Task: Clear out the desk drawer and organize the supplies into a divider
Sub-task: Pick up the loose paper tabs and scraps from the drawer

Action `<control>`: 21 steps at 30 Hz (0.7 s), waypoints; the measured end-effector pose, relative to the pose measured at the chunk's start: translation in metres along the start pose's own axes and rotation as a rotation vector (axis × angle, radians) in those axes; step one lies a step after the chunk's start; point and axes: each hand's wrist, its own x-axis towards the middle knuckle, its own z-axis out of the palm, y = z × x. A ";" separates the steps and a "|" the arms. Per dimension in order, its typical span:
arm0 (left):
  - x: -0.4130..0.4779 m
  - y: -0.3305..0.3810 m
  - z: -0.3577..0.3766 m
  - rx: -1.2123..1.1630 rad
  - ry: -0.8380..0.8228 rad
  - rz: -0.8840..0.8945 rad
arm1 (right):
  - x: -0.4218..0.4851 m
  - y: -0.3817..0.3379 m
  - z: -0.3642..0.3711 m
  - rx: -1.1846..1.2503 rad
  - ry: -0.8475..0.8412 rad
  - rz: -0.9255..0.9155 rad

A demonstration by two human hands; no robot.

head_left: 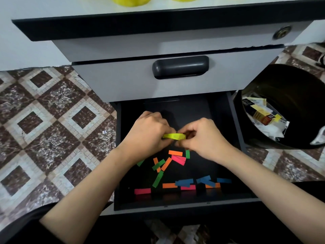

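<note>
A yellow stack (174, 136) is gripped at its ends between the left hand (147, 132) and right hand (204, 138), fingers curled round it, above the open drawer (193, 111). Loose strips (175, 152) are scattered on the drawer floor, nearer the person than the hands. A bin (290, 85) is placed to the right.

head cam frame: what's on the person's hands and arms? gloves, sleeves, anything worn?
Nothing on either hand: left hand and right hand are ungloved, with no rings, watch or bands visible. Left forearm and right forearm are uncovered as far as the frame shows. Dark fabric lies at the near end of the left forearm, perhaps a pushed-up sleeve; cannot tell. No markings.
</note>
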 end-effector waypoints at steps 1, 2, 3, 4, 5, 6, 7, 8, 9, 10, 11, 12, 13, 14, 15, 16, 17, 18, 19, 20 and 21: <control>0.000 0.001 0.000 -0.004 -0.003 -0.012 | -0.001 0.000 0.002 -0.063 0.040 -0.039; 0.000 0.001 0.000 -0.006 -0.001 -0.023 | -0.001 0.001 0.003 -0.092 0.070 -0.068; 0.000 0.002 -0.001 -0.003 0.000 -0.035 | -0.001 0.001 0.004 -0.098 0.088 -0.090; 0.000 0.003 -0.001 0.004 0.001 -0.047 | -0.001 0.001 0.003 -0.102 0.099 -0.105; 0.000 0.003 -0.001 0.013 0.003 -0.063 | 0.000 0.001 0.003 -0.120 0.104 -0.109; 0.000 0.001 -0.001 0.022 0.009 -0.083 | 0.000 0.001 0.002 -0.157 0.103 -0.095; 0.000 0.000 -0.001 0.032 0.016 -0.106 | 0.001 0.003 0.001 -0.226 0.097 -0.066; -0.001 -0.002 0.000 0.041 0.022 -0.126 | 0.001 0.003 -0.001 -0.321 0.092 -0.035; -0.001 -0.003 0.001 0.047 0.021 -0.146 | 0.001 0.003 -0.001 -0.414 0.087 -0.012; -0.001 -0.003 0.001 0.049 0.023 -0.160 | 0.000 0.002 -0.001 -0.483 0.081 -0.003; -0.001 -0.003 0.002 0.051 0.023 -0.167 | -0.001 0.001 -0.001 -0.521 0.073 -0.010; -0.001 -0.001 0.003 0.052 0.020 -0.167 | -0.002 0.000 0.001 -0.535 0.058 -0.024; -0.001 0.001 0.003 0.051 0.008 -0.168 | -0.003 0.000 0.003 -0.534 0.042 -0.041; 0.000 0.003 0.004 0.049 -0.002 -0.164 | -0.004 -0.002 0.004 -0.526 0.030 -0.055; 0.000 0.004 0.005 0.051 -0.008 -0.162 | -0.004 -0.003 0.005 -0.520 0.021 -0.064; 0.000 0.004 0.005 0.053 -0.008 -0.162 | -0.004 -0.003 0.006 -0.516 0.016 -0.068; 0.000 0.005 0.005 0.051 -0.014 -0.171 | -0.004 -0.003 0.006 -0.513 0.013 -0.068; 0.000 0.005 0.004 0.046 -0.016 -0.177 | -0.003 -0.002 0.005 -0.512 0.014 -0.064; -0.001 0.006 0.002 0.042 -0.028 -0.185 | -0.003 -0.001 0.004 -0.511 0.019 -0.059; -0.001 0.006 0.002 0.042 -0.046 -0.196 | -0.002 -0.001 0.003 -0.507 0.031 -0.057; 0.000 0.007 0.001 0.047 -0.070 -0.209 | -0.002 -0.002 0.002 -0.498 0.052 -0.064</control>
